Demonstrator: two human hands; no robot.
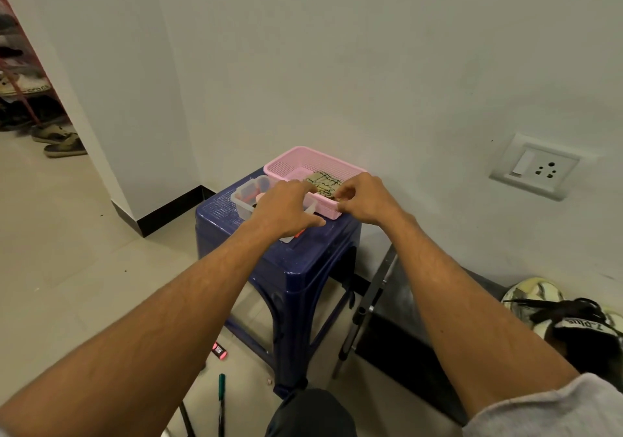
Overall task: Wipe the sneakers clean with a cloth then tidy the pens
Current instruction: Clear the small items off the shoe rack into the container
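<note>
With my left hand (286, 207) spread open and my right hand (362, 197) pinching the folded cloth (322, 183) in the pink basket (286, 166), the sneakers (553, 311) apparently await wiping, and pens (221, 403) remain floor-scattered.

"Z-plus" upside down on sneaker (573, 315) tongue, "crocs" on clog (23, 87) strap

Bare forearms, short grey sleeve

A light grey sleeve (553, 409) covers the right upper arm; dark trousers (310, 413) show below.

Head-worn view, angled down, stool (279, 268) close
</note>
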